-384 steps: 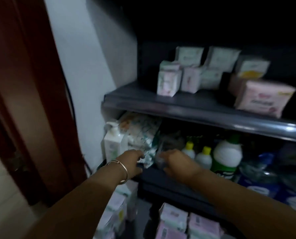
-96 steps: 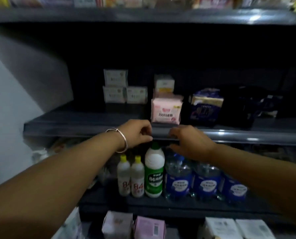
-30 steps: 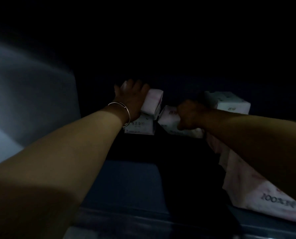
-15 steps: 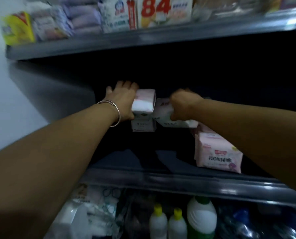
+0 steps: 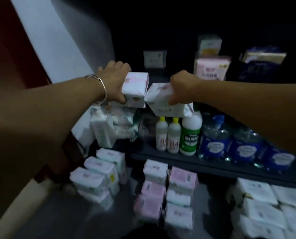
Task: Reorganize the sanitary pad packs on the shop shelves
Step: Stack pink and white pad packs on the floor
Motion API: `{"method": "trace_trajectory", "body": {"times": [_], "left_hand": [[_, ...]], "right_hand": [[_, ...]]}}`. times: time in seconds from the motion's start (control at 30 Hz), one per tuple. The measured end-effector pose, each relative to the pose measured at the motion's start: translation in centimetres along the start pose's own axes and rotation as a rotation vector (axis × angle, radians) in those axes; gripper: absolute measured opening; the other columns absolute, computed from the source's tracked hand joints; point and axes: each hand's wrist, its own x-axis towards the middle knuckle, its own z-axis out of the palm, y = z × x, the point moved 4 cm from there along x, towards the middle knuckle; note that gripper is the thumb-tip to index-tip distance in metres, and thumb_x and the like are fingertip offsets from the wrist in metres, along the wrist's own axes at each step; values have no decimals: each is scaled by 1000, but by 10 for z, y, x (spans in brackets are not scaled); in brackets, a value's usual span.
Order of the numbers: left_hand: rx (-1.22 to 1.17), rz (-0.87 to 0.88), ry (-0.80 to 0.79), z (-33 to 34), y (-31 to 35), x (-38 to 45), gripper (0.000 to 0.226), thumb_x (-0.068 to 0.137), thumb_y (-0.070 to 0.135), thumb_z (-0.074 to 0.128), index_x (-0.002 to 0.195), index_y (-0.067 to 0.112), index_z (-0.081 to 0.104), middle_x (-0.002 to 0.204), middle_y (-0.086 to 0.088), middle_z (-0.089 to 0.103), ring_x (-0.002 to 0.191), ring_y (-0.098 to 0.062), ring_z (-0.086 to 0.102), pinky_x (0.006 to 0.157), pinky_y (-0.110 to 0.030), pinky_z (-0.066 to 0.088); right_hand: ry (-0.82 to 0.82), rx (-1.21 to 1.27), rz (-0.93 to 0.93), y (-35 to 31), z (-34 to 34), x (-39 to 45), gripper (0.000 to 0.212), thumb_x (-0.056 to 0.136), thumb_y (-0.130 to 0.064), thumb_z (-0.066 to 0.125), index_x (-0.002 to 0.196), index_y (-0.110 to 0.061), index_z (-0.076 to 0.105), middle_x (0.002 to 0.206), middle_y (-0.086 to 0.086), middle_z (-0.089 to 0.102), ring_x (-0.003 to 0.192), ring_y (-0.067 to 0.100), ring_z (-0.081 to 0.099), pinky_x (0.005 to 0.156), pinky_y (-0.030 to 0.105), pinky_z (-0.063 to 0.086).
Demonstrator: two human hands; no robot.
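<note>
- Pink-and-white wrapping covers the pack (image 5: pixel 135 89) that the left hand (image 5: pixel 114 83) grasps, thumb under its near lower corner and fingers over the far top; a metal bangle (image 5: pixel 100 88) circles that wrist.
- Right hand (image 5: pixel 183 87) is clenched on a second white pack (image 5: pixel 162 104), which hangs tilted with its lower edge down over the caps of the bottles.
- Both packs are held in the air in front of the shelves, their near corners touching or just short of it (I cannot tell which).
- Behind the hands, the upper shelf (image 5: pixel 178 78) is dark; a small pale pack (image 5: pixel 155 58) stands at the back with open room to its left, and a pink pack (image 5: pixel 211 69) stands to the right beside a dark blue one (image 5: pixel 262 64).
- On the middle shelf (image 5: pixel 178 159), two small white bottles (image 5: pixel 168 137) and a green-labelled bottle (image 5: pixel 191 133) stand near the front edge, with blue water bottles (image 5: pixel 230 145) just beside them on the right and crumpled soft packs (image 5: pixel 109 128) on the left.
- Below, stacks of pad packs (image 5: pixel 162 192) sit in rows, with a strip of bare floor (image 5: pixel 57 213) to their left by the wall (image 5: pixel 45 40).
</note>
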Motion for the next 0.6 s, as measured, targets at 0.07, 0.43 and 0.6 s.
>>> {"method": "trace_trajectory", "body": {"times": [0.07,0.43,0.6], "left_hand": [[-29,14,-75,25,11,-25,81,59,30,83,125,12,39,123,-12,42,114,-31,38,85,-42,37],[-165,129,-512,192,80,-104,80,63,29,80,129,16,37,125,-8,40,116,-27,37,94,-41,39],[-180,164,-619,265,100,-125,81,67,29,78,133,18,33,128,-5,38,117,-24,36,91,-36,35]], "right_hand": [[-84,66,8,-1,33,-23,41,78,-34,71,97,0,58,94,14,55,82,26,51,66,30,40],[-443,236,66,20,204,-99,54,77,-40,71,116,-6,56,115,11,58,97,23,56,81,30,50],[-557,293,79,18,275,-123,51,80,-39,69,118,-10,53,117,8,57,102,21,56,83,29,48]]}}
